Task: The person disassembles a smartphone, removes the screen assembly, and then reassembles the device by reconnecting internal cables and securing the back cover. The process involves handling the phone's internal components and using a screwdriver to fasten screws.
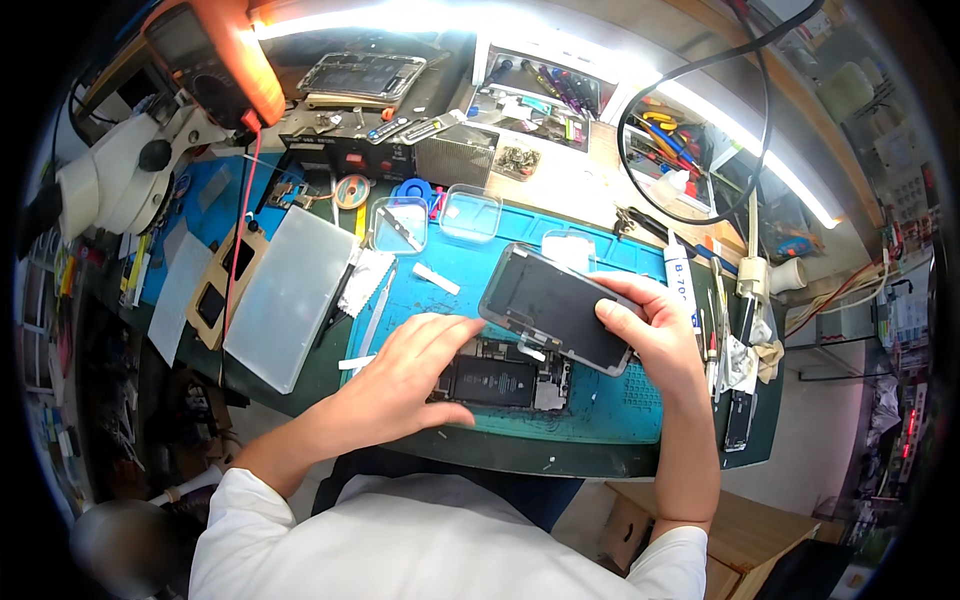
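A phone screen assembly (560, 310), dark with a thin light rim, is tilted above the mat in my right hand (650, 325); the thumb lies across its face and the fingers are behind it. Below it an opened phone body (495, 383) lies flat, its black battery and circuit parts exposed. A small white tab sticks out at the screen's lower edge, over the phone body. My left hand (415, 370) hovers at the left end of the phone body, thumb apart from the stretched fingers. Its fingertips are close to the screen's left corner; whether they touch it I cannot tell.
Both phone parts are over a blue work mat (400, 300). Clear plastic boxes (470, 213) stand behind, and a translucent sheet (292, 298) lies left. A white glue tube (682, 280) and slim tools are at right. An orange multimeter (215, 65) hangs upper left; a black cable loops overhead.
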Demonstrator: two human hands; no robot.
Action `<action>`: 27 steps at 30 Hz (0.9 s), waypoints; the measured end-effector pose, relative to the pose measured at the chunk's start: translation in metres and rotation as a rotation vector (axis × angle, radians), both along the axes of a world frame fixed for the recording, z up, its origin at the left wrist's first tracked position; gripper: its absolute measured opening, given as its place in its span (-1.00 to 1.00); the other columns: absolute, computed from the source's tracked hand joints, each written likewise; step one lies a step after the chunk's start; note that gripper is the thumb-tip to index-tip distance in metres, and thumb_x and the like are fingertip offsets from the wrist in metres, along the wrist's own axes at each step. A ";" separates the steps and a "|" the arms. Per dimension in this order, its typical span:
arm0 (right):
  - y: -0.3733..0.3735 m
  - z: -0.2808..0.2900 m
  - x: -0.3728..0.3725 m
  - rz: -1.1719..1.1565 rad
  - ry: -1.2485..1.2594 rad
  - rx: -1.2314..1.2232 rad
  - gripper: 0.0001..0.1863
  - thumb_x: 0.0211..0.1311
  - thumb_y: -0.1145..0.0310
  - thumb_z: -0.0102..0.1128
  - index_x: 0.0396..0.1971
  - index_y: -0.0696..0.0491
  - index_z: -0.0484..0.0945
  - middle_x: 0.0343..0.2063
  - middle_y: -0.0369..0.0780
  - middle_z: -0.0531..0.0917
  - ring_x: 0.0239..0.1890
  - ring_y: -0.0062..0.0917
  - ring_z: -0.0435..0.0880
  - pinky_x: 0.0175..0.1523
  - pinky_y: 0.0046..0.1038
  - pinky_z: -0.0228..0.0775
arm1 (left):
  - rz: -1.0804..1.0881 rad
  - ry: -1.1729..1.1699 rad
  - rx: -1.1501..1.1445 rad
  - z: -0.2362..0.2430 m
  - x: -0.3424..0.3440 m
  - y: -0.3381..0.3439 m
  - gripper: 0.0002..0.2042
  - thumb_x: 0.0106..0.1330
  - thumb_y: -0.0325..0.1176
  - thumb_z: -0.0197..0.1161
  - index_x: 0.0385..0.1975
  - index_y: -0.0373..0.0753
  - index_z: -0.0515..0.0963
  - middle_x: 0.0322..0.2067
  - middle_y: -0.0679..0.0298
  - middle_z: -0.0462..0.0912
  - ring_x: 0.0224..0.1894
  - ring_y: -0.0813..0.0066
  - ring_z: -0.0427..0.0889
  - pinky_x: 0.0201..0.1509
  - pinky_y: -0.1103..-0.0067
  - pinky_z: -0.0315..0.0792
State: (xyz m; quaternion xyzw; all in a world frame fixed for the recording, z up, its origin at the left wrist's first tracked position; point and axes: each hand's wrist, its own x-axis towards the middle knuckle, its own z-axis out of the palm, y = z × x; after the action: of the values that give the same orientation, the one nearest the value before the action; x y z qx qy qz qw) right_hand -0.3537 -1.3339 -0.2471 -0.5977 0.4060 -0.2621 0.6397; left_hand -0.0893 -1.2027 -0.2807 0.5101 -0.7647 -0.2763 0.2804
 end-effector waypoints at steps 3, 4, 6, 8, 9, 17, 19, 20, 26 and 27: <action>0.000 -0.006 0.001 0.006 0.003 0.096 -0.64 0.27 0.43 0.23 0.04 0.24 0.57 -0.13 -0.23 0.68 -0.15 -0.67 0.63 -0.01 -0.60 0.48 | 0.178 0.087 -0.045 0.006 -0.003 -0.010 -0.14 -0.03 -0.35 0.57 0.31 -0.30 0.24 0.08 0.07 0.48 0.14 0.12 0.44 0.23 0.33 0.34; 0.002 -0.007 0.003 0.013 -0.008 0.107 -0.65 0.29 0.43 0.23 0.04 0.23 0.58 -0.13 -0.24 0.68 -0.16 -0.68 0.62 -0.03 -0.61 0.48 | 0.269 0.279 -0.023 0.000 -0.005 -0.011 -0.14 -0.01 -0.35 0.57 0.33 -0.27 0.24 0.02 0.11 0.54 0.01 0.23 0.55 0.08 0.41 0.47; 0.003 -0.013 0.005 0.025 -0.066 0.153 -0.64 0.31 0.42 0.22 0.07 0.22 0.56 -0.12 -0.25 0.67 -0.16 -0.68 0.62 -0.04 -0.61 0.49 | 0.261 0.384 -0.002 -0.005 -0.005 -0.009 -0.16 -0.01 -0.37 0.57 0.32 -0.26 0.26 -0.01 0.12 0.56 -0.08 0.29 0.59 -0.03 0.48 0.51; 0.005 -0.013 0.008 0.034 -0.091 0.230 -0.62 0.31 0.42 0.22 0.09 0.22 0.54 -0.12 -0.25 0.67 -0.16 -0.69 0.62 -0.04 -0.61 0.48 | 0.265 0.407 -0.066 -0.003 -0.006 -0.011 -0.31 0.02 -0.43 0.54 0.22 -0.27 0.41 -0.12 0.15 0.62 -0.26 0.39 0.64 -0.19 0.57 0.55; 0.007 -0.014 0.010 0.041 -0.104 0.269 -0.61 0.32 0.42 0.22 0.11 0.22 0.53 -0.12 -0.25 0.67 -0.16 -0.69 0.62 -0.04 -0.62 0.48 | 0.265 0.349 -0.100 -0.001 -0.005 -0.010 -0.36 0.03 -0.45 0.53 0.18 -0.28 0.44 -0.14 0.15 0.63 -0.28 0.40 0.64 -0.19 0.57 0.55; 0.010 -0.024 0.012 0.049 -0.136 0.453 -0.63 0.34 0.44 0.17 0.11 0.24 0.52 -0.21 -0.24 0.69 -0.25 -0.73 0.62 -0.12 -0.66 0.49 | 0.326 0.224 -0.221 -0.003 -0.006 -0.010 -0.66 0.07 -0.59 0.44 -0.10 -0.27 0.63 -0.31 0.15 0.70 -0.38 0.41 0.67 -0.36 0.60 0.54; 0.009 -0.026 0.011 0.059 -0.119 0.459 -0.64 0.34 0.47 0.15 0.09 0.27 0.52 -0.19 -0.20 0.69 -0.23 -0.69 0.65 -0.12 -0.64 0.52 | 0.329 0.212 -0.209 -0.004 -0.005 -0.009 -0.67 0.08 -0.59 0.44 -0.11 -0.27 0.64 -0.32 0.16 0.71 -0.38 0.41 0.67 -0.36 0.60 0.53; 0.008 -0.026 0.010 0.064 -0.102 0.463 -0.65 0.34 0.50 0.13 0.08 0.30 0.52 -0.16 -0.15 0.69 -0.21 -0.66 0.67 -0.11 -0.62 0.55 | 0.331 0.213 -0.191 -0.003 -0.006 -0.009 -0.69 0.09 -0.59 0.43 -0.13 -0.29 0.64 -0.32 0.14 0.71 -0.37 0.39 0.68 -0.32 0.59 0.55; 0.005 -0.027 0.009 0.085 -0.121 0.508 -0.64 0.33 0.51 0.13 0.09 0.32 0.50 -0.11 -0.09 0.68 -0.16 -0.62 0.69 -0.06 -0.59 0.57 | 0.324 0.215 -0.204 -0.005 -0.006 -0.012 -0.70 0.10 -0.58 0.42 -0.13 -0.28 0.64 -0.31 0.15 0.71 -0.37 0.36 0.68 -0.34 0.57 0.54; 0.005 -0.027 0.008 0.082 -0.145 0.527 -0.63 0.32 0.51 0.14 0.10 0.31 0.49 -0.09 -0.09 0.67 -0.15 -0.61 0.69 -0.05 -0.59 0.56 | 0.324 0.209 -0.202 -0.005 -0.006 -0.012 -0.70 0.11 -0.58 0.41 -0.12 -0.28 0.64 -0.31 0.15 0.71 -0.37 0.35 0.68 -0.34 0.57 0.55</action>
State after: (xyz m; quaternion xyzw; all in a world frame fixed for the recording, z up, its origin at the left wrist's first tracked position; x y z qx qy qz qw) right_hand -0.3460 -1.3292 -0.2736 -0.4062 0.3890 -0.1633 0.8106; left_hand -0.0956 -1.2152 -0.2859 0.5640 -0.6634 -0.2010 0.4488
